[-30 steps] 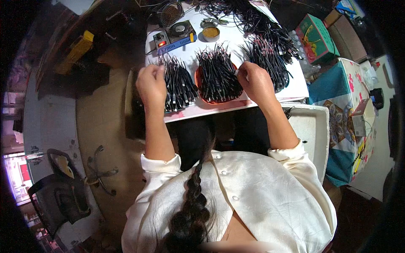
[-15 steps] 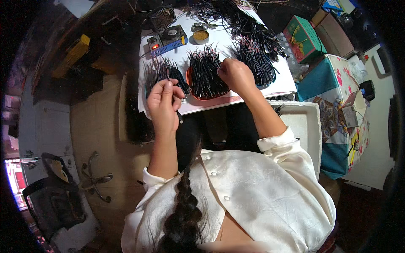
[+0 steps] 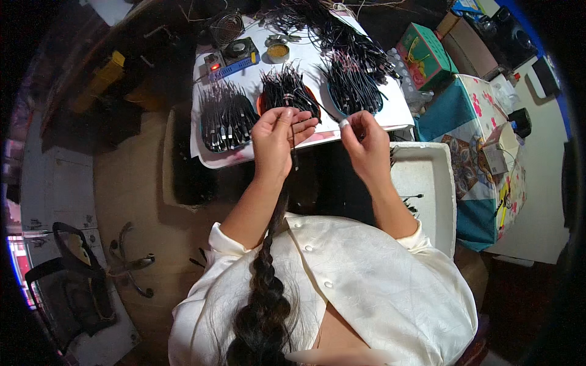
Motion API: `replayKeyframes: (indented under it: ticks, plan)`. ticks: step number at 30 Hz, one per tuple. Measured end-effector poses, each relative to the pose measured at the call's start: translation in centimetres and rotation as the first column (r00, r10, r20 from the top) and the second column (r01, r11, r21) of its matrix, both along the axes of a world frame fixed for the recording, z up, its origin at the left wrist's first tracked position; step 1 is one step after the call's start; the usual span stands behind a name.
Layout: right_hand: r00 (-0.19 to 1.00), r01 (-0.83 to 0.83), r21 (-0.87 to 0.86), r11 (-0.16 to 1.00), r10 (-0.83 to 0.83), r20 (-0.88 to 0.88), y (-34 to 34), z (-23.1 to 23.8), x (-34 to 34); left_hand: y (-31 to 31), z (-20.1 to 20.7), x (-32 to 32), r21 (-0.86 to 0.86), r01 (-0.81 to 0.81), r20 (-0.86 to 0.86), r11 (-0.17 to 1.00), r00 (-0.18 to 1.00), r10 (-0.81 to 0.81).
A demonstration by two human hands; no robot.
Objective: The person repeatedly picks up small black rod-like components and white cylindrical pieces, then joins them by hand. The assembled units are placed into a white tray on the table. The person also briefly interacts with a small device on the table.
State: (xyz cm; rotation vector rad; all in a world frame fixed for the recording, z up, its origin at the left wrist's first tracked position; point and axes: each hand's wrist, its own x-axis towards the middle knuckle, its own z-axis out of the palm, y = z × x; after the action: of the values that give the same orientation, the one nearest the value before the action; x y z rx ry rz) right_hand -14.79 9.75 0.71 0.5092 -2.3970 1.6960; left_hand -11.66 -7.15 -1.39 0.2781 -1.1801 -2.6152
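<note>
My left hand (image 3: pixel 276 139) is closed at the near edge of the white table, thumb against the fingers, with a short black cable (image 3: pixel 296 160) hanging below it. To its right, my right hand (image 3: pixel 368 146) pinches another thin black cable (image 3: pixel 330 112) that slants up and left toward the middle tray. Bundles of black cables with stripped, reddish ends fill three trays: a left one (image 3: pixel 205 144), an orange middle one (image 3: pixel 259 105) partly hidden by my left hand, and a blue right one (image 3: pixel 383 100).
A loose heap of black cables (image 3: pixel 348 38) lies at the back right. Farther left stand a round tin of yellowish stuff (image 3: pixel 278 53) and a blue device (image 3: pixel 234 66) beside a red light. A white foam box (image 3: pixel 448 183) sits right of my knees.
My right hand has drawn back from the middle tray with a cable. My left hand has moved right, from the left tray to in front of the middle one.
</note>
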Motion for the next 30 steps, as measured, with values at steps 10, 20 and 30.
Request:
replayKeyframes:
  ticks: [10, 20, 30]
  plan:
    - [0.999, 0.001, -0.221, 0.975, 0.006, 0.033, -1.8, -3.0, -2.9, -1.5, -0.9, -6.2, -0.144, -0.281, -0.013, 0.949, 0.959, 0.282]
    - [0.844, 0.107, 0.415, 0.904, 0.138, -0.519, 1.7, -9.9, -2.7, -4.1, 0.8, 1.5, -0.185, -0.468, -0.164, 0.864, 0.882, 0.443]
    - [0.980, 0.055, 0.139, 0.989, -0.027, -0.196, 0.9, -5.6, -2.3, -4.2, -0.5, 3.3, -0.245, -0.317, -0.091, 0.916, 0.948, 0.304]
